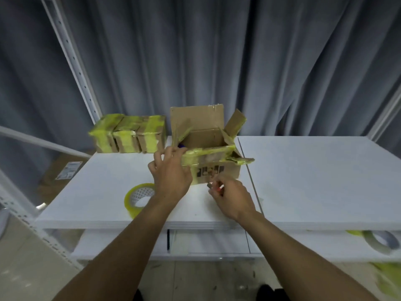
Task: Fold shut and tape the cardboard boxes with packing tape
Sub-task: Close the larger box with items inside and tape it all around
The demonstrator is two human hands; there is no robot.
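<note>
The left hand [171, 172] grips the near-left rim of the open, yellow-taped brown cardboard box [219, 172]. The right hand [233, 197] pinches a small red-and-grey tool [214, 187]. A yellowish packing-tape roll [138, 198] lies at the box's eight o'clock.

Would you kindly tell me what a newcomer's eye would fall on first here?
The open brown cardboard box streaked with yellow-green tape stands at centre, the left grip holding its near edge. In front, the right grip pinches a small red-and-grey object. Three taped small boxes sit behind-left; a yellowish tape roll lies front-left.
</note>
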